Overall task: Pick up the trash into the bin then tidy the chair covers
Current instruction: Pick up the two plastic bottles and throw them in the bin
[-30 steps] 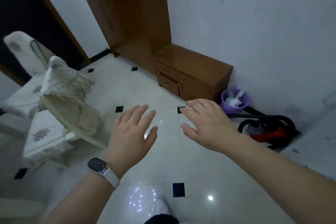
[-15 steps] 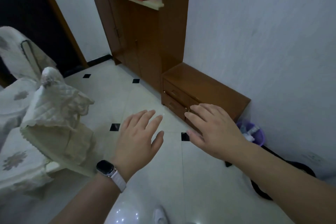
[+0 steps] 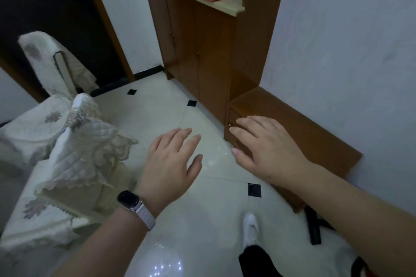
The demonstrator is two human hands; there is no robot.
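Both hands are just hanging out in front, palms down over the floor (image 3: 157, 105), holding nothing at all. The left hand (image 3: 171, 164) has its fingers (image 3: 179, 141) straight and slightly fanned, thumb out to the side, with a dark-faced watch (image 3: 128, 199) on a white strap at the wrist. The right hand (image 3: 267, 153) is the same deal, loosely spread, hovering in front of the low wooden cabinet (image 3: 304, 128) that sits against the wall. The chair covers (image 3: 83, 159) are off to the left: a rumpled quilted cream heap with a lacy edge on a covered seat, just beside the left hand but not touching it. Another covered chair (image 3: 42, 56) stands further back by the dark doorway. A white shoe (image 3: 250, 227) pokes in at the bottom.
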